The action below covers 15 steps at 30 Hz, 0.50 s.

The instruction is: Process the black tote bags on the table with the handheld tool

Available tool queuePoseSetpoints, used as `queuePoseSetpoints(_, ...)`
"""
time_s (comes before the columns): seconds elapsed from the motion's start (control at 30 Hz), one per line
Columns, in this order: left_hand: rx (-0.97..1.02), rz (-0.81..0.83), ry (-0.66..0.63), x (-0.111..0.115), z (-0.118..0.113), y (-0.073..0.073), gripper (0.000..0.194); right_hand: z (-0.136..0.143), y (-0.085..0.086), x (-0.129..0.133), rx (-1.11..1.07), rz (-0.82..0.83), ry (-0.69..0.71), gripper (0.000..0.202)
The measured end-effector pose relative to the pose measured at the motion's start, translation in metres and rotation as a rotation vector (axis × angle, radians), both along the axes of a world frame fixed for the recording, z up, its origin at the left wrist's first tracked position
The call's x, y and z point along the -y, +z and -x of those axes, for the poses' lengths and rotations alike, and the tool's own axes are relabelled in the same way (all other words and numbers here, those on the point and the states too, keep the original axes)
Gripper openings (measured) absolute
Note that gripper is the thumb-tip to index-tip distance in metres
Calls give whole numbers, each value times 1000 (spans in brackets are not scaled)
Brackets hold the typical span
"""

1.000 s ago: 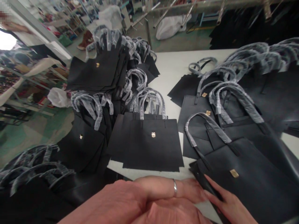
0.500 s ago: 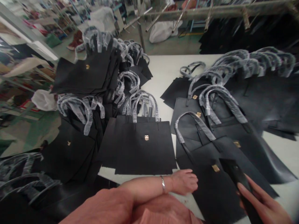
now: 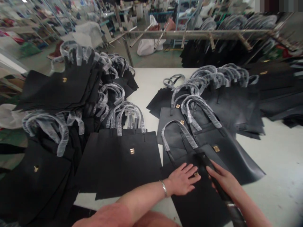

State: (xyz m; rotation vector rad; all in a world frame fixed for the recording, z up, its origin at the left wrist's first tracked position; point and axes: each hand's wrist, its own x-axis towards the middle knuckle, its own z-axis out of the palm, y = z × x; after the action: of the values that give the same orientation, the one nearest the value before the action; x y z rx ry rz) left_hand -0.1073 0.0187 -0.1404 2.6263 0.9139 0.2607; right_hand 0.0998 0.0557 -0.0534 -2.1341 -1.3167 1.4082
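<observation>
- The pale table [image 3: 281,154] shows more of its right side than half a second ago, and a dark heap [image 3: 281,91] has come into view there.
- The piled bags [image 3: 59,91] on the left, handles wrapped in clear film, look just as they did; only the view has swung.
- The front bag [image 3: 199,201] lies flat on the table, right of the upright-looking middle bag [image 3: 129,165], under both hands.
- The long dark tool [image 3: 219,187] slants over the front bag, its far end now above the clasp instead of to its right.
- The left hand [image 3: 181,180] was loosely curled at the bag's left edge; now it is palm down on the bag, fingers straight and spread, grasping nothing.
- The right hand [image 3: 221,176] still has its fingers wrapped round the tool.
- The gold clasp [image 3: 196,174] now peeks out by the left fingertips; before, it was fully bare.
</observation>
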Motion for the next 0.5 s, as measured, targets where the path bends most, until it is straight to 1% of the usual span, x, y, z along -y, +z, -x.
queuePoseSetpoints(0.07, -5, -18, 0, 1, 1, 1, 51, 3, -7, -9, -63, 58, -25, 73)
queuePoseSetpoints(0.13, -7, -27, 6, 1, 1, 2, 51, 3, -11, -13, -91, 86, -51, 75)
queuePoseSetpoints(0.27, -16, -27, 20, 0, 0, 3, 54, 0, -11, -6, -136, 138, -75, 77)
queuePoseSetpoints(0.33, -19, -25, 19, 0, 0, 3, 54, -1, -9, -4, -181, 160, -113, 77)
queuePoseSetpoints(0.4, -19, -23, 16, 1, 0, 4, 54, 0, -7, -9, -210, 150, -161, 75)
queuePoseSetpoints(0.5, -20, -15, 20, 8, 1, 5, 55, -4, -3, -20, -203, 82, -223, 73)
